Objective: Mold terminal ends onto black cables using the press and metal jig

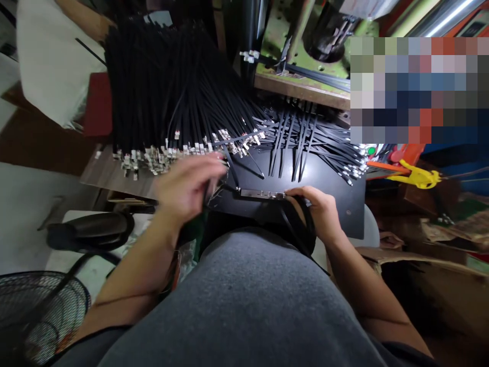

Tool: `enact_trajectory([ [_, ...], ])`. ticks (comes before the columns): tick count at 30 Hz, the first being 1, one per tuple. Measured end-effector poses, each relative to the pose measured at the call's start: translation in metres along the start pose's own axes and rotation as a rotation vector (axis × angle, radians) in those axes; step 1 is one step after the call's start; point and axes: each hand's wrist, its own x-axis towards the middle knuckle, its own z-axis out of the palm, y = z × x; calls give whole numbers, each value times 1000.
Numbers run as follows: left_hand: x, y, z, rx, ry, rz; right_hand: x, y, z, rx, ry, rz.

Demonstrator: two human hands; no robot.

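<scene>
Between hands [187, 186] [324, 211], a metal bar [254, 193]

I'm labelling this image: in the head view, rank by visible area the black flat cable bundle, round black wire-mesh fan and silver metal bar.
1. Black flat cable bundle
2. Round black wire-mesh fan, partly out of frame
3. Silver metal bar

Wide heap of flat black cables [171, 92] at left, splayed black cables [330, 145] to its right on rectangular black tabletop [336, 201], green metal press [275, 31] behind them, narrow silver metal bar [263, 194] in front.
</scene>
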Motion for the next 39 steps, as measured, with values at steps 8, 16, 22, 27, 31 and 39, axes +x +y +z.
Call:
enact_trajectory([
  [8, 1, 23, 86, -168, -115, 45, 1, -5, 7, -171, -102, -265],
  [16, 6, 24, 75, -7, -238, 177, -2, 6, -14, -36, 50, -125],
  [22, 21, 44, 70, 289, -365, 276, -12, 15, -1, 73, 109, -106],
  [27, 28, 49, 74, 327, -389, 269, -8, 7, 7, -49, -19, -177],
  [31, 19, 41, 75, 314, -357, 290, 4, 13, -11, -88, -161, -136],
  [39, 0, 25, 59, 47, -180, 56, 80, 17, -17, 5, -377, -63],
])
